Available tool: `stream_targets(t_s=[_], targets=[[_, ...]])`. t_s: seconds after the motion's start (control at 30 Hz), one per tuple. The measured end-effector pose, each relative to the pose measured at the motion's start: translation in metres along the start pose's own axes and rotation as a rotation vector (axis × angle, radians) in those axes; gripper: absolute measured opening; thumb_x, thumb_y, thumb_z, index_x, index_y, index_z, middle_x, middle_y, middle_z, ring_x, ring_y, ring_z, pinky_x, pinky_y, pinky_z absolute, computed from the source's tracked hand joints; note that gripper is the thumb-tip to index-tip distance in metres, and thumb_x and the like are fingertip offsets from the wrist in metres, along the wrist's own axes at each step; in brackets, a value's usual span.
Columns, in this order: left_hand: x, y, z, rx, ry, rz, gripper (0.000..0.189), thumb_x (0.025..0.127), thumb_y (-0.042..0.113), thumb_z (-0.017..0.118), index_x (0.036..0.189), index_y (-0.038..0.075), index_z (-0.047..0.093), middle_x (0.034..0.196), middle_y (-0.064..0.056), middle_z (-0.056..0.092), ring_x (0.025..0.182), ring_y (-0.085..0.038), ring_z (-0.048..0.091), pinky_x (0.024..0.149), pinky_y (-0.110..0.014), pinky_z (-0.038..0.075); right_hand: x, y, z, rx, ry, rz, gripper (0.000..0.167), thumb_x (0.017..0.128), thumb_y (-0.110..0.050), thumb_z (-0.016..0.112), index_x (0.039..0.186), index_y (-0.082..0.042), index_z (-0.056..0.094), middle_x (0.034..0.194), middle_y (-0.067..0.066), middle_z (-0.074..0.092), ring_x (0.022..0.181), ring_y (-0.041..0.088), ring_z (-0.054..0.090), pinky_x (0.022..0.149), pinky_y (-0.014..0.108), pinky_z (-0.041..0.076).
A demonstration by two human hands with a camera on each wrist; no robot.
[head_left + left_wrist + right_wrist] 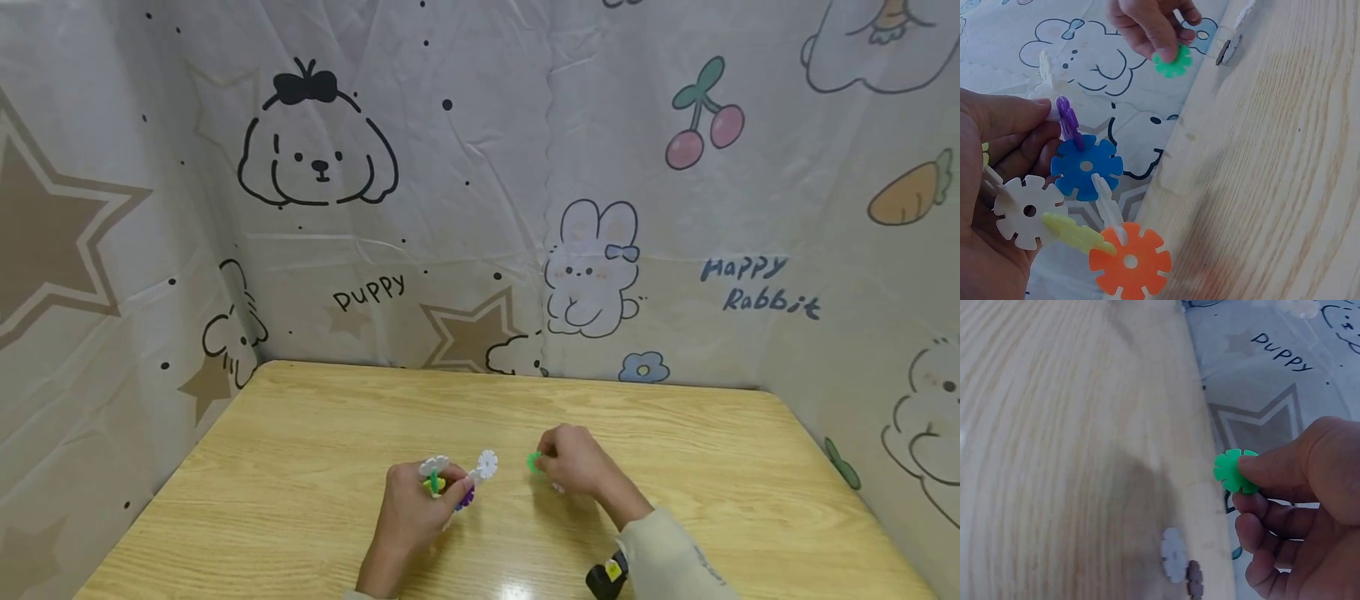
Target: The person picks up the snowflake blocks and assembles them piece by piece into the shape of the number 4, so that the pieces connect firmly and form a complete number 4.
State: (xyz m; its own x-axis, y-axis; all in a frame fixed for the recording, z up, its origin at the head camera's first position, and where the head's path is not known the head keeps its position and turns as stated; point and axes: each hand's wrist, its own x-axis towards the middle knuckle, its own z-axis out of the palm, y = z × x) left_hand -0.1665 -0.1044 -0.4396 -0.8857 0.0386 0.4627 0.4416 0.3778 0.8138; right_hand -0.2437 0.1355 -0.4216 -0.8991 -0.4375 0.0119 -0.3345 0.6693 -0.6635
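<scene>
From where I stand, the two hands are apart from each other above the wood-grain table. The left hand pinches, between thumb and fingers, a chain of notched plastic discs, near its purple disc. The purple one is joined to a blue disc; a white disc seen from its edge links the blue to an orange disc, and from there a pale yellow one leads to another white disc before the palm. The right hand has a green notched disc clamped by its thumb and finger, well apart from the chain. Below this hand, a loose white disc is on the table, and beside it is a dark notched shape which I cannot name surely
</scene>
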Motion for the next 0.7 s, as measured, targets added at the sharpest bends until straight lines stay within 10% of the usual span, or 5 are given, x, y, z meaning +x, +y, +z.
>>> stream_targets(t_s=[0.7], targets=[[0.003,-0.002,0.010,-0.049,-0.058,-0.009,0.009,0.082,-0.001,0.079,0.078,0.006,0.077,0.073,0.007,0.072,0.065,-0.008,0.069,0.062,-0.026,0.057,-0.016,-0.028,-0.023,0.073,0.057,-0.160,0.016,0.095,-0.016,0.068,0.080,-0.012,0.068,0.070,-0.002,0.060,0.064,0.013,0.051,0.057,0.029,0.045]])
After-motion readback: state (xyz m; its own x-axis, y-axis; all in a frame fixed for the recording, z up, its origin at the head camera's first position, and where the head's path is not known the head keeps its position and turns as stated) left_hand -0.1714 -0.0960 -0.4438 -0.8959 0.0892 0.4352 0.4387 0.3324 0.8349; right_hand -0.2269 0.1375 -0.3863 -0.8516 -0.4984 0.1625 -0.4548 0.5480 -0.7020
